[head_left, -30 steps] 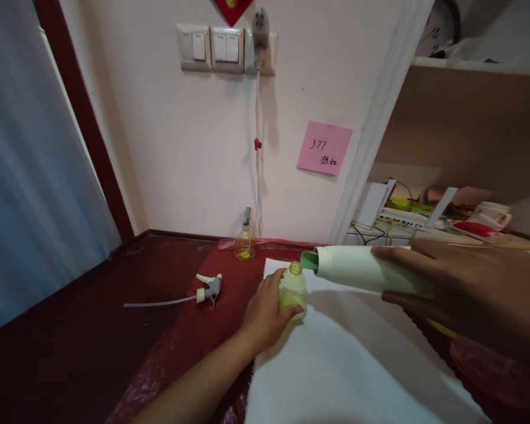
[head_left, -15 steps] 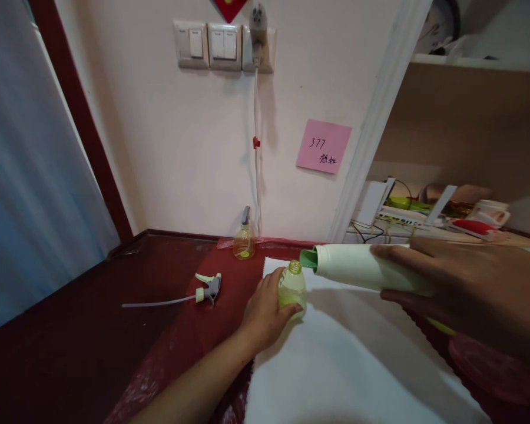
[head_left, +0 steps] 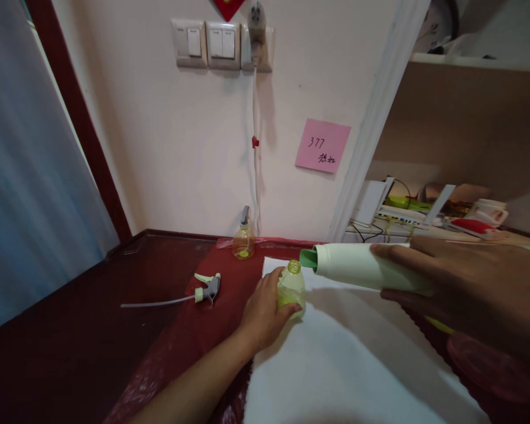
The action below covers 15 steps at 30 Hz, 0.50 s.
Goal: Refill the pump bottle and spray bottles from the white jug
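My left hand (head_left: pixel 265 312) is closed around a clear yellow spray bottle (head_left: pixel 294 288) with no top on it, upright on a white cloth. Some liquid shows low in the bottle. On the right, my right hand (head_left: pixel 450 288) grips a pale green cylindrical container (head_left: pixel 348 266) lying nearly level in the air. A darker green lip or spout sticks out of its mouth, right beside the bottle's neck. Whether anything flows out I cannot tell. A trigger spray head (head_left: pixel 208 290) with a long thin tube lies left of my left hand.
Against the wall stands a second spray bottle (head_left: pixel 244 238), yellowish with a grey head. The white cloth (head_left: pixel 348 365) and a red plastic sheet (head_left: pixel 229 282) cover part of the dark red table (head_left: pixel 70 330). A router (head_left: pixel 401 215) and clutter fill the shelf at right.
Almost nothing differs. Both hands, the bottle and the green container keep their places; the whole view has shifted very slightly.
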Motion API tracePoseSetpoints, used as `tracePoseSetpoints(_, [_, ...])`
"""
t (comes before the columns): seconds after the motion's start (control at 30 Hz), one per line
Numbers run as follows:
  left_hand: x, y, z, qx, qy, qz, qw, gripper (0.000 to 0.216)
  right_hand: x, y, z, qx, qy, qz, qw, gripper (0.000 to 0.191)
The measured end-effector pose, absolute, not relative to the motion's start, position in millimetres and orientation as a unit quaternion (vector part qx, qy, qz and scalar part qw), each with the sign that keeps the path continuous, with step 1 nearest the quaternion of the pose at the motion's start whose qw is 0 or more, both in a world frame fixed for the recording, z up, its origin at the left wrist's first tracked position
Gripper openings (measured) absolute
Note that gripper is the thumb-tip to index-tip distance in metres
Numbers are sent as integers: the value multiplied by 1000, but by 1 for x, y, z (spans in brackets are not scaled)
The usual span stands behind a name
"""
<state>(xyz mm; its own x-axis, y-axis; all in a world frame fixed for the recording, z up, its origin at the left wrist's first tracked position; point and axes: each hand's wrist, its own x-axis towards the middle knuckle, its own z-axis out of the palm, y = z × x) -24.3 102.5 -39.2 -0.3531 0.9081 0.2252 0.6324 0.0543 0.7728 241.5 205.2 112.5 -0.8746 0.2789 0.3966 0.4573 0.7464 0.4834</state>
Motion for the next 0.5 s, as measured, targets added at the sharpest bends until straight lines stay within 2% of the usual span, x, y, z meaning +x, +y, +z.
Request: tracePoseSetpoints(0.5, [-23,102,-38,547,706,419,163,72,247,205,109,-204,-925,-291,136,37])
